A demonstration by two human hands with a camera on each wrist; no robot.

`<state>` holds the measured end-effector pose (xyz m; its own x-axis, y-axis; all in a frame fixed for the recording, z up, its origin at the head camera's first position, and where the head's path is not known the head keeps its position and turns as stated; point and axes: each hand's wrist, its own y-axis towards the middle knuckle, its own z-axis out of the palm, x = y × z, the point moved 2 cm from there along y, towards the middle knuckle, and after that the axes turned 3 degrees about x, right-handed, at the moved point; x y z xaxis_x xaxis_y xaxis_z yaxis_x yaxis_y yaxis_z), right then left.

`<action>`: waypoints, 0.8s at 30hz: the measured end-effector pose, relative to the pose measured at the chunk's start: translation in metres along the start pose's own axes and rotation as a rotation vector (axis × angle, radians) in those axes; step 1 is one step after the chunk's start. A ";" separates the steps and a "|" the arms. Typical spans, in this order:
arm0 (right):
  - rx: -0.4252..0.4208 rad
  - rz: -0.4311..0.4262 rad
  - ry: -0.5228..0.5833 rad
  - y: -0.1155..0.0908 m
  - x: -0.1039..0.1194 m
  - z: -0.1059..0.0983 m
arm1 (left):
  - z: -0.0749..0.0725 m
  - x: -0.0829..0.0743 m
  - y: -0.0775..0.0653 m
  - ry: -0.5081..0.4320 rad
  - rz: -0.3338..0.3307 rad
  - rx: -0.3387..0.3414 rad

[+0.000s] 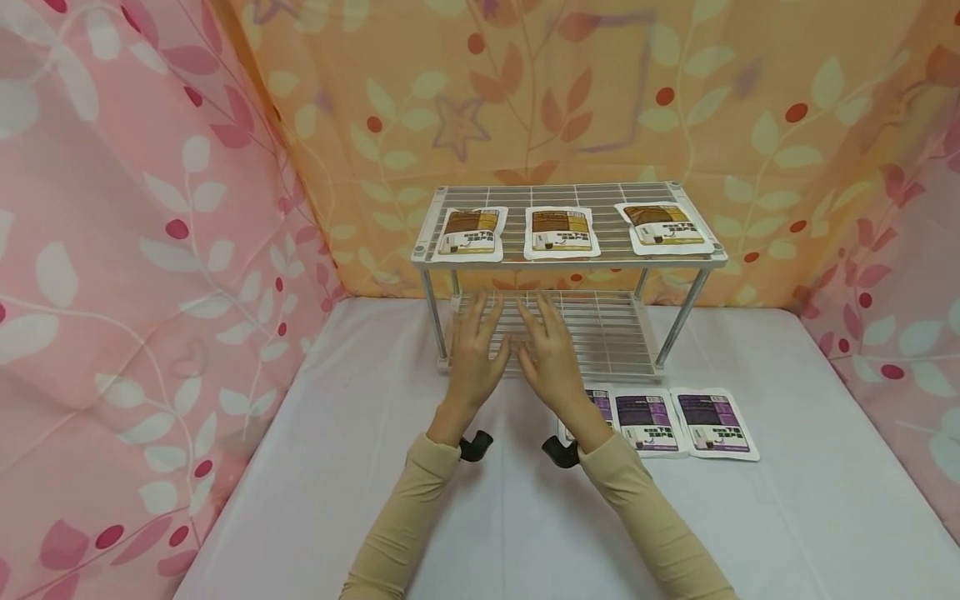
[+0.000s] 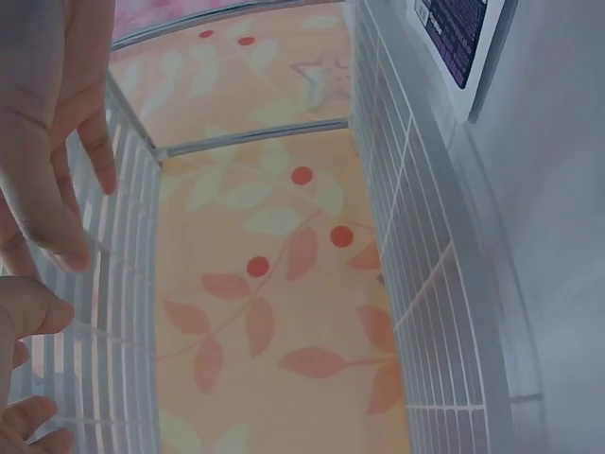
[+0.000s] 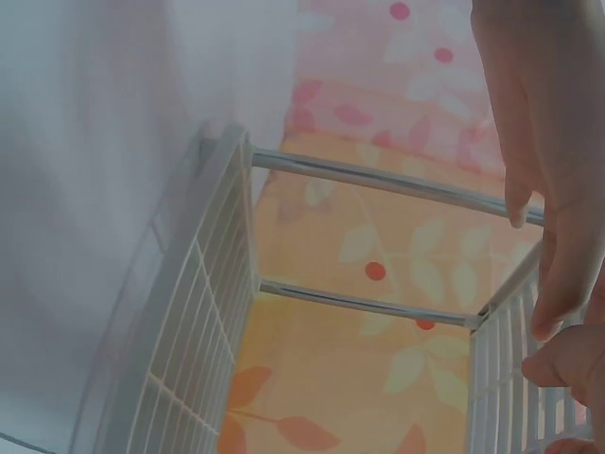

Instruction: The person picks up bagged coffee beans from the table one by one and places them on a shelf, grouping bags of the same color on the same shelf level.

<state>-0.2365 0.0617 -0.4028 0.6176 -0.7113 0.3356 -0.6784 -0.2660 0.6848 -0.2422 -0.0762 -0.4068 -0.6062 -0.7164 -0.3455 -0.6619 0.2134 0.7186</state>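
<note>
The left hand (image 1: 474,352) and the right hand (image 1: 553,354) are side by side with a gap between them. On both, the fingers are extended, spread slightly apart and empty. In the head view, both hands overlap the lower shelf (image 1: 609,333) of the wire rack (image 1: 517,264); contact cannot be determined. Three purple-labelled pouches (image 1: 647,427) lie in a row on the white surface (image 1: 300,467), in front of the rack. The right wrist (image 1: 582,414) partly hides the leftmost; the other two lie to its right. Three brown-labelled pouches (image 1: 562,233) rest on the upper shelf (image 1: 609,242), above the fingertips.
</note>
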 end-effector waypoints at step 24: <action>0.114 0.208 -0.051 -0.044 -0.033 -0.004 | 0.031 -0.006 -0.019 -0.045 -0.010 0.138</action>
<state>-0.2258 0.0994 -0.4418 0.4414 -0.7894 0.4266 -0.8310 -0.1802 0.5263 -0.2398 -0.0558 -0.4372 -0.6162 -0.6889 -0.3817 -0.7206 0.2976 0.6262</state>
